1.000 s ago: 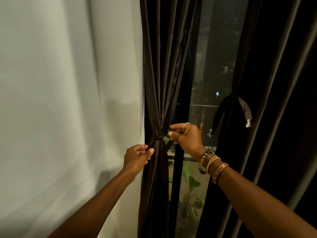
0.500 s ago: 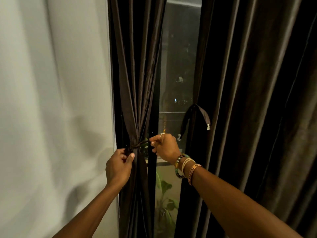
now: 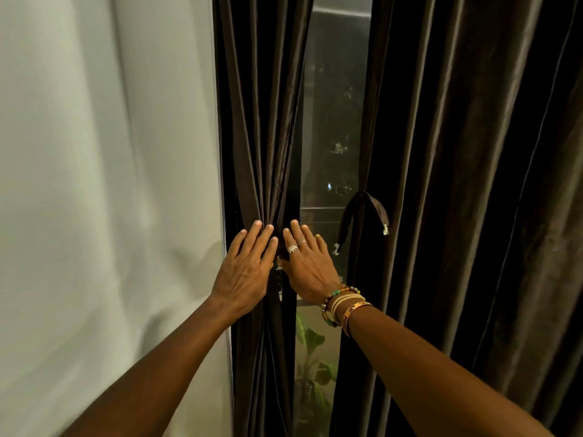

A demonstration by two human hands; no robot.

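A dark brown curtain (image 3: pixel 262 127) hangs gathered into a narrow bundle beside a window. My left hand (image 3: pixel 244 269) lies flat on the bundle with straight fingers pointing up. My right hand (image 3: pixel 307 266), with rings and several bracelets at the wrist, rests flat beside it, fingers straight, over the bundle's right edge. The tie round the bundle is hidden under my hands. A second dark curtain (image 3: pixel 473 184) hangs spread on the right, with a loose tie-back strap (image 3: pixel 366 212) dangling at its left edge.
A white sheer curtain (image 3: pixel 104 200) fills the left side. Between the dark curtains, the window glass (image 3: pixel 334 121) shows night outside. A green leafy plant (image 3: pixel 312 370) stands low behind the glass.
Both hands let go of the tie they were pinching round the bundle and now lie flat with straight fingers on the curtain.
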